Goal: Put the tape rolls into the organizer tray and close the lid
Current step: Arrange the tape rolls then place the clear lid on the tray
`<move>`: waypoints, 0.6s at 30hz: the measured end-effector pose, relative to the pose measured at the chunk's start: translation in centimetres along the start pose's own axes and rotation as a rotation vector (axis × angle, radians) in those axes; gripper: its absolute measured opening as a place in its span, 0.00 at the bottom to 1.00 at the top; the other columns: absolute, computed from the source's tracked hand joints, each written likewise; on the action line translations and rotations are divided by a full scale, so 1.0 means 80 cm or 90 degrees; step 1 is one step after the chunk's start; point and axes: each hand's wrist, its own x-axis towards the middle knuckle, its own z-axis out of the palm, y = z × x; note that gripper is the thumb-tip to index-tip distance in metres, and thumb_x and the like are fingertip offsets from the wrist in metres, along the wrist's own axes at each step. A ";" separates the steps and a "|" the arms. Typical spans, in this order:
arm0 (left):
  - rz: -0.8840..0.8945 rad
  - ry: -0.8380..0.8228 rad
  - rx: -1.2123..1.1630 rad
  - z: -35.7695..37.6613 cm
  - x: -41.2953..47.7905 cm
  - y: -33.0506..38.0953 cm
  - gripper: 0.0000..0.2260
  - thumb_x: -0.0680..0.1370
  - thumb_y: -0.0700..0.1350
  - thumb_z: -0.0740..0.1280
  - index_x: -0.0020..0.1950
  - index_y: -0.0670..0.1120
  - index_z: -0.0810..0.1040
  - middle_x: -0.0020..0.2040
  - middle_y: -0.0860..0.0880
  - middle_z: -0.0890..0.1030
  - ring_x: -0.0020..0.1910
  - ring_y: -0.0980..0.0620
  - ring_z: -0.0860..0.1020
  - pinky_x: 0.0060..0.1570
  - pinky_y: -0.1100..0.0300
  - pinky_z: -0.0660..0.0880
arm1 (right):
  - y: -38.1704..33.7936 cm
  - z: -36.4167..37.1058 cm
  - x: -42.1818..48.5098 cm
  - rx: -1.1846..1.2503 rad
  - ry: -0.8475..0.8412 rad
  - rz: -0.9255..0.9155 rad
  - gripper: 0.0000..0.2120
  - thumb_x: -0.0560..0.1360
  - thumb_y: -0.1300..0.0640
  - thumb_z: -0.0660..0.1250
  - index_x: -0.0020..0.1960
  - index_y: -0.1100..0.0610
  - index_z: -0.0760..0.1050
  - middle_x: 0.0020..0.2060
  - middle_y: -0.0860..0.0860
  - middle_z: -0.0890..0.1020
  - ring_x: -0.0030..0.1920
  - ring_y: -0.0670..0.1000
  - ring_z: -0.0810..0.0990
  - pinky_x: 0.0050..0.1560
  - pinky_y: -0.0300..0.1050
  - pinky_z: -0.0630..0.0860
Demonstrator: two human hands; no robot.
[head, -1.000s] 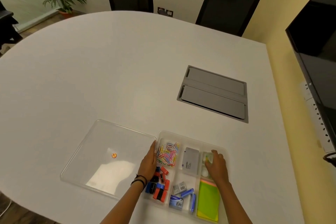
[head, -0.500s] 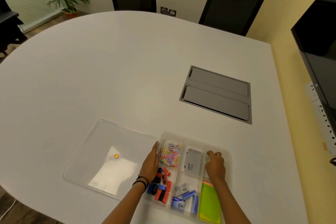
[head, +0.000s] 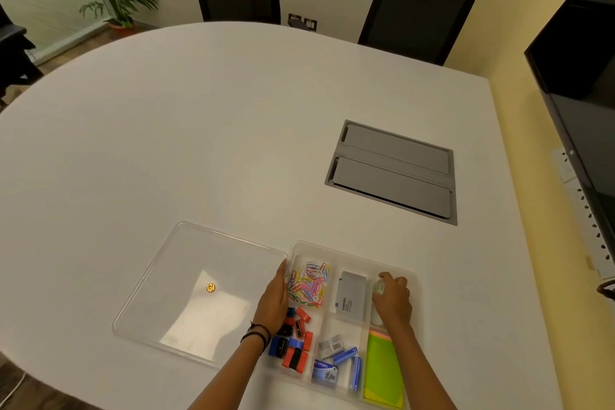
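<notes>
A clear plastic organizer tray sits near the table's front edge, split into compartments. My right hand is curled over a pale clear tape roll in the tray's far right compartment, fingers around it. A second pale roll lies just below it, mostly hidden by the hand. My left hand rests flat on the tray's left wall, holding nothing. The clear lid lies flat on the table to the left of the tray, touching it.
The tray also holds coloured paper clips, a grey box, binder clips, staple boxes and green sticky notes. A grey cable hatch is set in the table. Two black chairs stand behind; a dark screen at right.
My right hand has curled tighter and drawn slightly toward me over the tape roll in the right compartment. The left hand stays on the tray's left wall.
</notes>
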 end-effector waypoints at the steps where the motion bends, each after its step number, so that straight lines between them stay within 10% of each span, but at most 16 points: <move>1: -0.002 0.000 -0.004 0.000 0.000 0.001 0.29 0.75 0.61 0.47 0.75 0.54 0.50 0.68 0.48 0.73 0.60 0.49 0.77 0.59 0.50 0.77 | 0.003 -0.005 -0.003 0.016 0.015 0.002 0.20 0.75 0.60 0.66 0.66 0.57 0.67 0.64 0.60 0.68 0.60 0.61 0.73 0.53 0.51 0.77; 6: 0.006 0.017 0.008 0.000 -0.002 0.002 0.25 0.79 0.56 0.49 0.75 0.52 0.51 0.70 0.48 0.71 0.63 0.50 0.74 0.61 0.52 0.74 | 0.022 -0.022 -0.024 0.083 0.116 0.018 0.18 0.76 0.63 0.62 0.65 0.59 0.66 0.62 0.62 0.73 0.54 0.63 0.78 0.48 0.51 0.77; 18: 0.018 0.024 0.023 0.001 -0.003 0.002 0.23 0.81 0.51 0.52 0.75 0.50 0.53 0.69 0.46 0.71 0.64 0.46 0.74 0.61 0.50 0.73 | 0.034 -0.020 -0.055 0.017 -0.037 0.048 0.21 0.77 0.62 0.59 0.68 0.59 0.61 0.56 0.63 0.79 0.54 0.62 0.79 0.48 0.47 0.76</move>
